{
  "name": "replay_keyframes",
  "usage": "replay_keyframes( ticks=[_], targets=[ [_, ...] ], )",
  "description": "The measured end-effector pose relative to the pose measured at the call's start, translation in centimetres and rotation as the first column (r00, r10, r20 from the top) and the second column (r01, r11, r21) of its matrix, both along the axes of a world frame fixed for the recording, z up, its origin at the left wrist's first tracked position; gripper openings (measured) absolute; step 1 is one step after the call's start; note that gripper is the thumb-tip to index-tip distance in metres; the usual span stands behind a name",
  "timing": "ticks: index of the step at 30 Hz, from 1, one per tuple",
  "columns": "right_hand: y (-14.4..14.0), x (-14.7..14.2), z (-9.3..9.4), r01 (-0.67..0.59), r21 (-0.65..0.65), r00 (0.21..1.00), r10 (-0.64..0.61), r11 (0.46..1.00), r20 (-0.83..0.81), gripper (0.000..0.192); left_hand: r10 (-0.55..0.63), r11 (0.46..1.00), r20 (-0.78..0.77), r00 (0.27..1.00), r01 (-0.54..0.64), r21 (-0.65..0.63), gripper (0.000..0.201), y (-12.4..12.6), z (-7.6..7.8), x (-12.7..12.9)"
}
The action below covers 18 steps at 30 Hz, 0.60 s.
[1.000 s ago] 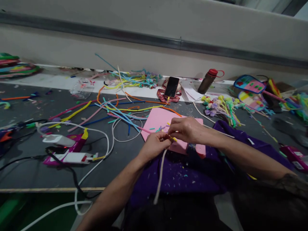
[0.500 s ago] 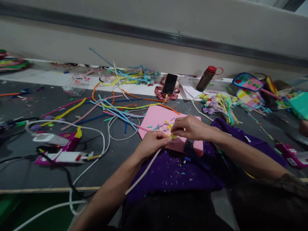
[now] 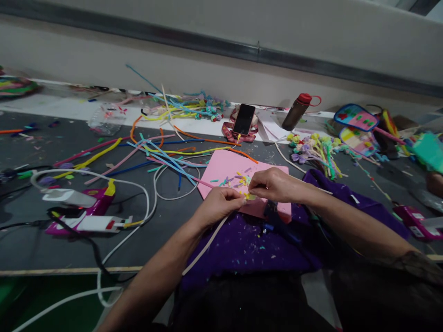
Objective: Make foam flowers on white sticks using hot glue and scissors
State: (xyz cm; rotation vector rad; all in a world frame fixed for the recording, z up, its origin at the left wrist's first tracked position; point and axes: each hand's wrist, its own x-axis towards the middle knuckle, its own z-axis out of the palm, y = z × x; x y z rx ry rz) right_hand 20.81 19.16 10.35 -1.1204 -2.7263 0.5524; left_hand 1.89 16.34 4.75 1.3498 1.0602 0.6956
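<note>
My left hand [image 3: 221, 203] is closed in a pinch on a cream pipe cleaner [image 3: 207, 244], whose long end hangs down toward my lap. At its upper end sits a small yellow piece [image 3: 248, 196], partly hidden by fingertips. The fingers of my right hand [image 3: 272, 184] are pinched against that yellow piece from the other side. Both hands are over a pink foam sheet [image 3: 228, 161], on which short cut bits of pipe cleaner [image 3: 238, 177] in yellow, purple and teal lie scattered. Beneath the sheet's near edge spreads a purple cloth [image 3: 249, 253] dotted with tiny scraps.
Long coloured pipe cleaners [image 3: 166, 157] lie tangled to the left, near magenta glue guns [image 3: 100, 203] and white cables. Farther back are a phone [image 3: 244, 120], a brown bottle [image 3: 296, 113] and a bunch of fuzzy flowers [image 3: 316, 150]. Another person's hand [image 3: 435, 183] shows at far right.
Both hands stay almost in place, with the fingertips shifting slightly around the yellow piece. The view has swung a little, so things at the left appear farther left.
</note>
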Motion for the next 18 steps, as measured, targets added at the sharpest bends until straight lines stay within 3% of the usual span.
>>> replay_keyframes(
  ticks=[4, 11, 18],
  targets=[
    [-0.2, 0.0, -0.4, 0.023, 0.026, 1.0, -0.023, 0.999, -0.001, 0.016, 0.006, 1.0, -0.016, 1.0, -0.006, -0.022, 0.02, 0.1, 0.0, -0.1],
    [-0.8, 0.3, -2.0, -0.032, 0.184, 0.994, 0.051, 0.982, -0.1, 0.01, -0.054, 0.999, -0.106, 0.993, 0.053, -0.008, 0.025, 0.2, 0.3, -0.2],
    [-1.2, 0.3, -2.9, -0.022, 0.222, 0.996, 0.041, 0.975, -0.082, 0.009, -0.039, 0.999, -0.093, 0.995, 0.04, 0.011, 0.022, 0.2, -0.2, 0.1]
  ],
)
